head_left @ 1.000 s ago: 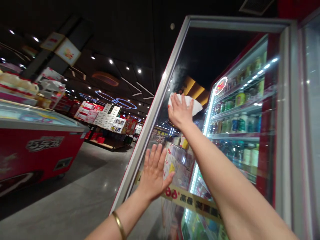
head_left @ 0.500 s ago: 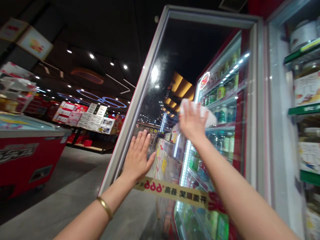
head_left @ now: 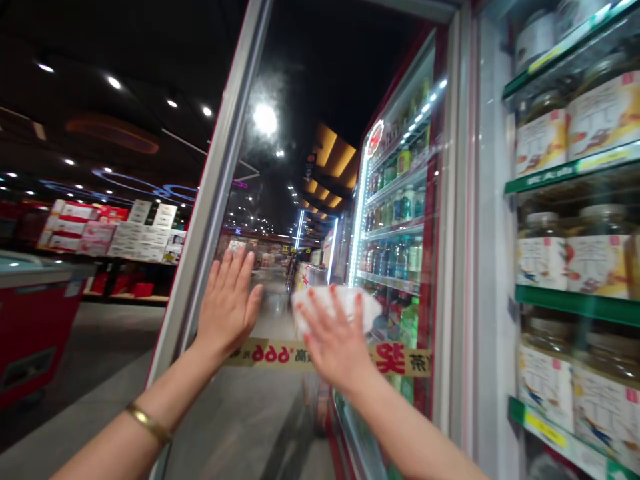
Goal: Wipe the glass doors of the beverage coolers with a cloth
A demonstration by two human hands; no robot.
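A glass cooler door in a grey metal frame stands swung open before me. My left hand lies flat on the glass near the frame's left side, fingers stretched out, nothing in it. Under the spread fingers of my right hand a white cloth is pressed to the pane; the fingers are slightly blurred. The cloth sits just above a yellowish sticker strip with red characters that read mirrored. Hazy marks and a bright glare show on the upper glass.
Right of the door, cooler shelves with green edges hold several labelled jars. Bottles on lit shelves appear in the glass. A red chest freezer and stacked boxes stand at left on the grey floor.
My right hand has moved the cloth down and leftward across the glass, to just above the sticker strip. My left hand stays flat near the frame. The view has turned right.
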